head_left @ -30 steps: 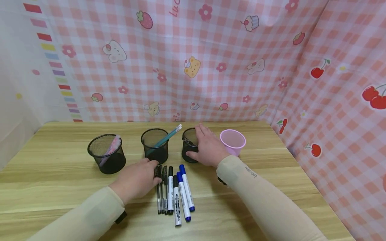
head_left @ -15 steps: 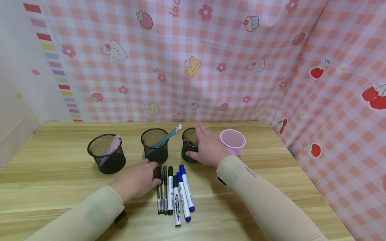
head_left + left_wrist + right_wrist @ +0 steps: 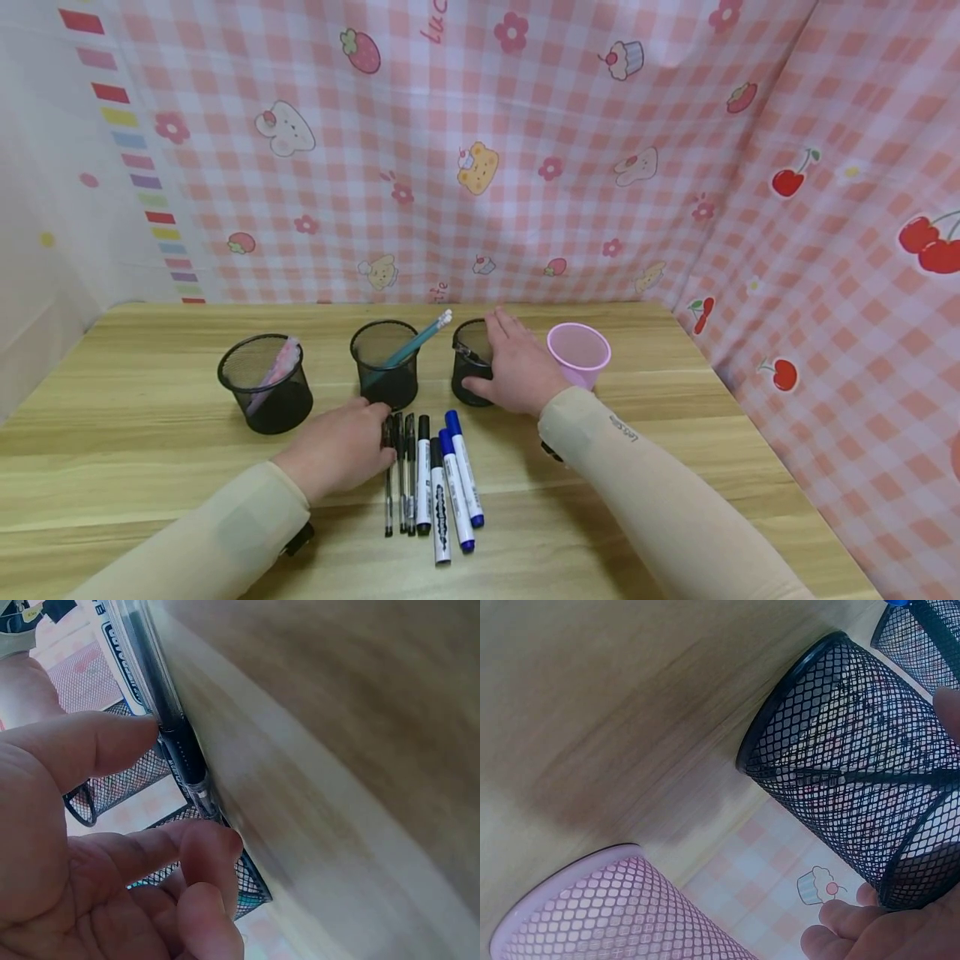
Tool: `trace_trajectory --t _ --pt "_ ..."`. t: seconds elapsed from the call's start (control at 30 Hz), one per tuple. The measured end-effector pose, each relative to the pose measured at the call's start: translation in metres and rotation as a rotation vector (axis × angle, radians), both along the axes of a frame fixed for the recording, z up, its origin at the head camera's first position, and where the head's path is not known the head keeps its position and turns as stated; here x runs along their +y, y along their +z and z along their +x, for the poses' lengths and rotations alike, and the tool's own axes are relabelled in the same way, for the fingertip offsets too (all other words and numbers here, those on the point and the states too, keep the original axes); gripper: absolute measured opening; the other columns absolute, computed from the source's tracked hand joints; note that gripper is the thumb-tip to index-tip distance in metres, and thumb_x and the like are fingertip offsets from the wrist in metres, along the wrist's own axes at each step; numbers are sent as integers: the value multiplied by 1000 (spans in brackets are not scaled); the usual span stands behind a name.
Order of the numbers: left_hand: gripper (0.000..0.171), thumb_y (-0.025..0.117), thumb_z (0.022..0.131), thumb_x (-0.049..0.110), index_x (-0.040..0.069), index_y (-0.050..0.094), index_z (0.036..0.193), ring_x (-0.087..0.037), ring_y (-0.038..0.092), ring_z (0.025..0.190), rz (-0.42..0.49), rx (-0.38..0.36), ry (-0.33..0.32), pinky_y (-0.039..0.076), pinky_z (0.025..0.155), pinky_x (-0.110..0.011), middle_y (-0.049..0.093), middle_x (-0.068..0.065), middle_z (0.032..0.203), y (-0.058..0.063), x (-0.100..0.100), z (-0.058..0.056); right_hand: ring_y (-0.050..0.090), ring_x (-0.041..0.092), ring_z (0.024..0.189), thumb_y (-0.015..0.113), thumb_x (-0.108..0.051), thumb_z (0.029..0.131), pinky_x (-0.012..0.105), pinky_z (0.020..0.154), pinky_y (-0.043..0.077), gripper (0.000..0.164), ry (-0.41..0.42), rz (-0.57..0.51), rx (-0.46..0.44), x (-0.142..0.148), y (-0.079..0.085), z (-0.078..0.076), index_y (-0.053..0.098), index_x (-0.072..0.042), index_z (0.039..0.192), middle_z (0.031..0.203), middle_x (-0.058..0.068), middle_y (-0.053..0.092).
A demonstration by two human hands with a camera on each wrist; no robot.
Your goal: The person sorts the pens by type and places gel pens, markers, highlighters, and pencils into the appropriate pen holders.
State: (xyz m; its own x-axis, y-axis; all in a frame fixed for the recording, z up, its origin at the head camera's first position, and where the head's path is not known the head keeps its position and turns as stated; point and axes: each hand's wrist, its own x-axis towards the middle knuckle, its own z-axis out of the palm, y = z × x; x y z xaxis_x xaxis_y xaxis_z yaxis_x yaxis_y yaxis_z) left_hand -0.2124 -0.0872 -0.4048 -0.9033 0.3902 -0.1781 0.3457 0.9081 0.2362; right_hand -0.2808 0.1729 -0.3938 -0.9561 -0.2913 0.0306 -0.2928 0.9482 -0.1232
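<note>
My left hand (image 3: 337, 446) pinches a black gel pen (image 3: 388, 500) with a clear barrel near its cap. In the left wrist view, the thumb presses the dark part of that pen and a curled index finger meets its end. My right hand (image 3: 521, 362) grips a black mesh pen holder (image 3: 467, 390), thumb at the front and fingers over the far side. A dark pen (image 3: 468, 354) leans inside that holder. Beside the pinched pen lie two similar gel pens (image 3: 402, 492), then black-capped markers (image 3: 423, 487) and blue-capped markers (image 3: 467, 475).
Another black mesh holder (image 3: 386, 387) contains teal pencils (image 3: 420, 340). At the left, a mesh holder (image 3: 277, 408) has a pink and purple item (image 3: 281, 367) inside. A pink mesh holder (image 3: 579, 367) stands right of my right hand. Checked cloth (image 3: 450, 208) hangs behind the table.
The leftmost gel pen has shifted slightly left and apart from the other two, with my left hand on it. The right hand has stayed at the holder.
</note>
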Motion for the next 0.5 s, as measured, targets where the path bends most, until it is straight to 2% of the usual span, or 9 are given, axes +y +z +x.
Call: trace_trajectory --t 0.3,0.5 --pt "69 73 95 33 -3 52 151 -45 57 138 -5 -58 17 48 112 -61 57 -28 150 -1 1 -2 18 35 164 69 -63 95 48 133 20 109 0 -1 0 0 0 1 17 -1 168 177 18 14" --pt "65 72 96 26 -2 51 151 -43 65 129 -3 -62 20 52 107 -60 64 -26 143 0 1 -2 18 35 164 69 -62 95 48 133 20 108 -2 3 0 0 0 1 17 -1 168 177 18 14"
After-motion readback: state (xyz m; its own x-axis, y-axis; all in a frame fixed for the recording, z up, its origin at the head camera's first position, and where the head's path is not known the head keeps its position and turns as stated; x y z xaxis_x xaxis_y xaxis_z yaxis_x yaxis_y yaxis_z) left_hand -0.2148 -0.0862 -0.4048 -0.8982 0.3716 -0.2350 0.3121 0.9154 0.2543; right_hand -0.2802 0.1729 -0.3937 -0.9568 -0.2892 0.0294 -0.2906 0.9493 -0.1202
